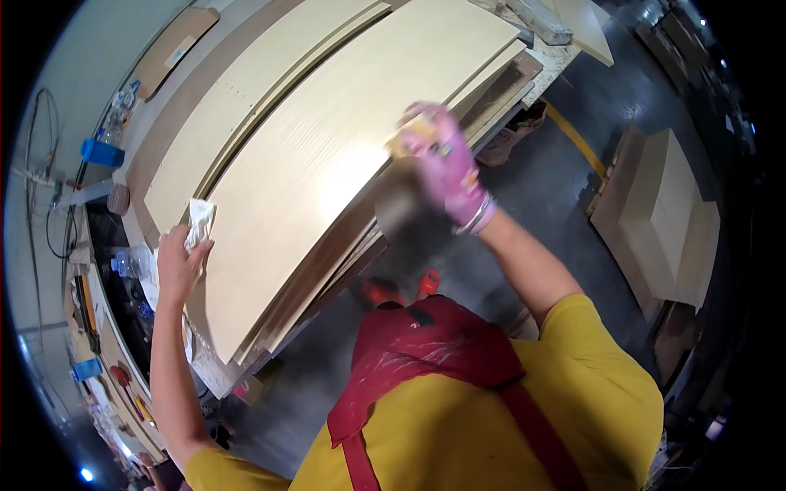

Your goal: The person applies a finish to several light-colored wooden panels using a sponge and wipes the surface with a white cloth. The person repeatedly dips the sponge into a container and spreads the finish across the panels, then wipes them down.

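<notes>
A long pale-yellow wood panel lies on top of a stack of boards in front of me. My left hand is bare and closes on a crumpled white cloth at the panel's left end. Over the panel's near edge, to the right, is my right hand in a pink patterned glove, smeared by motion. Its fingers are bent round a small yellowish pad whose exact kind is blurred. The pad is at the panel's edge; whether it touches cannot be told.
Another pale panel lies behind the first. Plastic bottles and a blue-based container stand at the left. More boards are stacked on the right, beyond a yellow floor line. A grey bar rests at the far end.
</notes>
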{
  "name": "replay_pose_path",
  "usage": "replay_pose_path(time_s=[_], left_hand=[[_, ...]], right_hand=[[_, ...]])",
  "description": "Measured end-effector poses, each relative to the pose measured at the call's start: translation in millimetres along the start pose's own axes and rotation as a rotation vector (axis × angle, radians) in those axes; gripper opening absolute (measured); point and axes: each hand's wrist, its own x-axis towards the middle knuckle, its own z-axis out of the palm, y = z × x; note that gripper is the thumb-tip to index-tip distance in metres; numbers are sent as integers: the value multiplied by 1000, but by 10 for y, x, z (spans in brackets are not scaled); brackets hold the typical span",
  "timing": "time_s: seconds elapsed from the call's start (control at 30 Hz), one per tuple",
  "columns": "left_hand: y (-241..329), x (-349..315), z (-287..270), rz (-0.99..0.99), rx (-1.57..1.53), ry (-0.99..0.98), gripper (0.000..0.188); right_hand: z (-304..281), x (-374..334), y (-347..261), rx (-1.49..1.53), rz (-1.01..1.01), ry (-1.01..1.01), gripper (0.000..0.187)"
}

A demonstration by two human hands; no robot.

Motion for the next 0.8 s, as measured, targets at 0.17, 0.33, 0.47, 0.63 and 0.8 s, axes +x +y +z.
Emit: replay_pose_path(time_s=[0.17, 0.33, 0.47, 0.63, 0.8], left_hand=[[-52, 14, 36, 23, -35, 37, 39], [-74, 13, 13, 52, -5, 30, 44], [-126, -14, -25, 26, 54, -40, 47], [-92, 56, -76, -8, 64, -155, 57], [-101, 40, -66, -11, 68, -155, 57]], right_hand=[[19, 74, 221, -278, -87, -8, 26], [748, -556, -183, -304, -272, -173, 25], [1400, -1100, -547, -303, -325, -352, 47], [1918, -1543, -887, -210, -353, -475, 52], [2557, -1950, -1345, -213, -343, -604, 31]])
